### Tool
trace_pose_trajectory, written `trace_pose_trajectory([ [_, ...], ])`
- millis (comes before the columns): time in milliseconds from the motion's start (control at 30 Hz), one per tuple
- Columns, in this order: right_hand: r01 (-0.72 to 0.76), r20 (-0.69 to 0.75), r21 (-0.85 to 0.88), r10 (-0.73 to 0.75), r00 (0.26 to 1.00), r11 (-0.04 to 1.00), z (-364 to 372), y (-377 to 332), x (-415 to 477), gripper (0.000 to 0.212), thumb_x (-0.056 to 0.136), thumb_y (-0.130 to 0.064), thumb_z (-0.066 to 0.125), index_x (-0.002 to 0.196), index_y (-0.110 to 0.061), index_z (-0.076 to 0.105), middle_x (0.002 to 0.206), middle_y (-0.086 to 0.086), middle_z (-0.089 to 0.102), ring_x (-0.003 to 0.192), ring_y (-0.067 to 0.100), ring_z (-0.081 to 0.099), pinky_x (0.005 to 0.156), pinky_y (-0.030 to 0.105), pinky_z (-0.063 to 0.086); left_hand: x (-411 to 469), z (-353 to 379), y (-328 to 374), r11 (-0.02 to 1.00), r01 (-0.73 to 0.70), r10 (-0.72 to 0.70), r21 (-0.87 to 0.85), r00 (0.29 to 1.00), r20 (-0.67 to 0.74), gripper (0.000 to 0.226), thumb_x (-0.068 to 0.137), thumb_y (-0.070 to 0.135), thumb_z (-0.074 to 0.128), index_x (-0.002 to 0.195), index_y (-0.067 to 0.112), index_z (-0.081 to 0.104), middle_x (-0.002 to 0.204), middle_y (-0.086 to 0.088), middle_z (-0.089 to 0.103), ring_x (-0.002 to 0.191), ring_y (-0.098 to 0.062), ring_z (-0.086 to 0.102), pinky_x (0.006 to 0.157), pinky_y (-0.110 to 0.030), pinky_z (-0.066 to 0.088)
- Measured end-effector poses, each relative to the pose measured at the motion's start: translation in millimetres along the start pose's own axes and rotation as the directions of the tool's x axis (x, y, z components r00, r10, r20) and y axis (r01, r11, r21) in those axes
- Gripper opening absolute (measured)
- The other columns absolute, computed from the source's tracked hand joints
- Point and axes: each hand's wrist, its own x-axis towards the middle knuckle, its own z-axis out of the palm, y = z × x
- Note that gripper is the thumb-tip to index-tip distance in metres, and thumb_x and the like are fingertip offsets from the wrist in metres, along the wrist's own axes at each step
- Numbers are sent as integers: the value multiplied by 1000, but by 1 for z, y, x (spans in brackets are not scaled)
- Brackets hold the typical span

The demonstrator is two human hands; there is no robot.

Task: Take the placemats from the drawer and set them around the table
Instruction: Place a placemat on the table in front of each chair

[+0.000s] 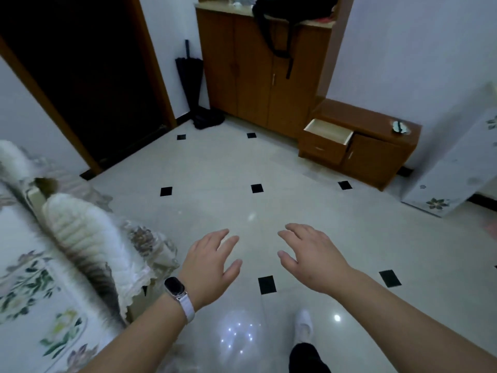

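A low wooden cabinet (376, 157) stands against the far right wall with its left drawer (328, 134) pulled out; the pale inside of the drawer shows no placemat from here. My left hand (208, 267), with a watch on its wrist, and my right hand (312, 258) are held out in front of me over the tiled floor, fingers relaxed and spread, holding nothing. Both hands are well short of the drawer. At the left edge is a table (24, 278) under a floral cloth. No placemat is in view.
A chair back with a white fluffy cover (80, 238) stands beside the table. A tall wooden cupboard (258, 71) with a black bag on top, a black umbrella (188, 76), a dark doorway (80, 76) and a white floral appliance (454, 170) line the walls. My foot (304, 325) is on the tiled floor.
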Motion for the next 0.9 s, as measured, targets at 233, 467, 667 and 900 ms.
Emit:
trace_pose_trajectory([
  [233, 141, 61, 30, -143, 988, 990, -14, 64, 110, 80, 80, -59, 10, 142, -22, 44, 151, 2, 39, 139, 22, 33, 111, 38, 26, 90, 13, -17, 985, 160, -159, 71, 987, -18, 48, 85, 47, 51, 123, 20, 61, 127, -8, 61, 110, -30, 61, 90, -42, 51],
  [467, 293, 57, -24, -291, 955, 956, -55, 128, 219, 58, 94, -52, 29, 141, -22, 45, 149, 2, 41, 137, 21, 35, 110, 38, 28, 183, 15, -16, 962, 248, -242, 114, 968, -68, 48, 86, 46, 50, 125, 19, 58, 128, -9, 60, 113, -33, 59, 91, -46, 51],
  [667, 419, 97, 16, -418, 903, 908, -59, 102, 301, 70, 87, -57, 15, 143, -24, 41, 151, -1, 38, 140, 19, 31, 111, 35, 25, 199, -3, -46, 903, 395, -382, 172, 918, -103, 48, 85, 47, 51, 123, 19, 62, 128, -7, 61, 111, -30, 61, 88, -41, 51],
  [900, 529, 171, 28, -525, 833, 848, -32, 33, 392, 75, 82, -58, 12, 140, -23, 45, 148, 0, 42, 137, 20, 36, 109, 36, 29, 206, -6, -140, 817, 553, -531, 163, 832, -159, 49, 84, 47, 51, 122, 19, 62, 127, -8, 62, 110, -33, 58, 87, -42, 50],
])
